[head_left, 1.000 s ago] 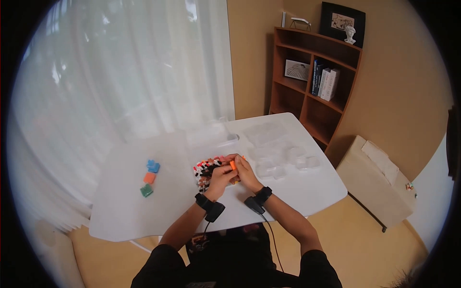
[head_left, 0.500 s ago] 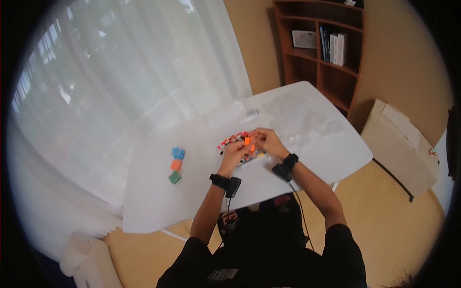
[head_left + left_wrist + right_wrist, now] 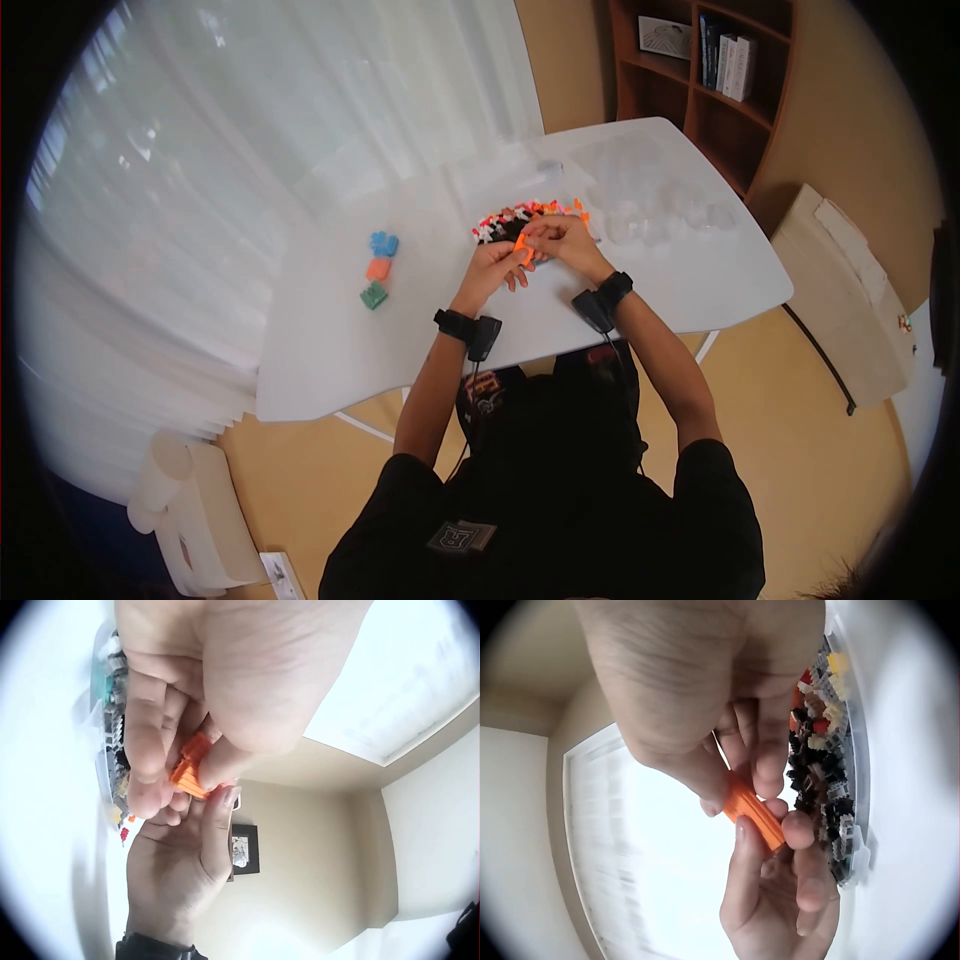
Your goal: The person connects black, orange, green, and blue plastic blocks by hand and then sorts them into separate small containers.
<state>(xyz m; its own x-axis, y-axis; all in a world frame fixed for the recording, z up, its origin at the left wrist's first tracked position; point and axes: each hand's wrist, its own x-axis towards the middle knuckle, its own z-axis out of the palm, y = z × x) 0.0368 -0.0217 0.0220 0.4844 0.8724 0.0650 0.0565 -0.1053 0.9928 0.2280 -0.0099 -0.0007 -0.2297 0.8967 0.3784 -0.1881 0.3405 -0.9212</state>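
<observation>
Between my two hands is a small orange building-block piece [image 3: 754,817], long and ribbed along its side. My left hand [image 3: 490,272] pinches one end between thumb and fingers, and my right hand [image 3: 568,245] pinches the other. In the left wrist view the orange piece [image 3: 191,772] shows a stepped shape, partly covered by my fingers. Just beyond the hands a clear tray [image 3: 861,750] holds a heap of small bricks [image 3: 817,765] in black, white, grey, red and yellow. The hands overlap the heap's near side in the head view.
Left on the white table [image 3: 320,340] stand a blue block [image 3: 384,244], an orange block [image 3: 377,268] and a green block [image 3: 374,295] in a row. Several clear containers [image 3: 690,210] lie at the right. A clear bin [image 3: 510,175] stands at the back by the curtain.
The head view has tilted down, so the table sits higher in it. Both hands have drawn back toward the heap's near side, showing more bricks, and still hold the orange piece.
</observation>
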